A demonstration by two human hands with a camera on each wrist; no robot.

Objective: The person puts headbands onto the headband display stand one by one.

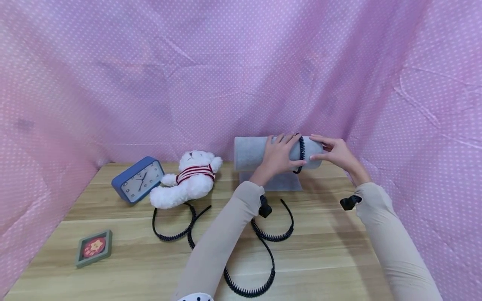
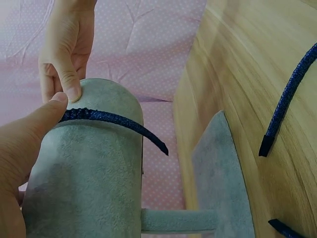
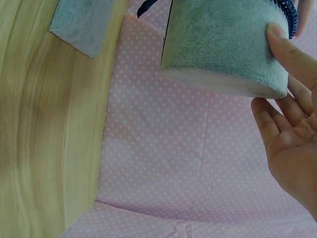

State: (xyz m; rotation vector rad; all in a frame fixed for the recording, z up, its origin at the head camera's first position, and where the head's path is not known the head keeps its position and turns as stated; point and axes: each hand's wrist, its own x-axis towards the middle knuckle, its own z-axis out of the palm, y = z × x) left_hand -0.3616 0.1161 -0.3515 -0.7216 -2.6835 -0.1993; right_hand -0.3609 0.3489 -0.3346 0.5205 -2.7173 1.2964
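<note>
A grey plush headband stand has a horizontal roll (image 1: 253, 152) on a flat base (image 1: 280, 182). Around the roll near its right end sits a black toothed headband (image 1: 302, 147), looking dark blue in the left wrist view, its tip (image 2: 161, 146) sticking out past the roll. My left hand (image 1: 278, 156) lies over the roll with its thumb across the headband and a fingertip at the band's far side; its other fingers are hidden in the left wrist view. At the roll's right end my right hand (image 1: 337, 154) grips the rim, thumb (image 3: 292, 52) on the plush side, fingers at the end face.
Several more black headbands (image 1: 276, 238) lie on the wooden table (image 1: 324, 259), some partly under the left forearm. To the left are a white teddy bear (image 1: 196, 184) in a striped top, a blue alarm clock (image 1: 138, 179) and a small framed star picture (image 1: 94, 247). Pink dotted cloth (image 1: 241, 83) hangs around.
</note>
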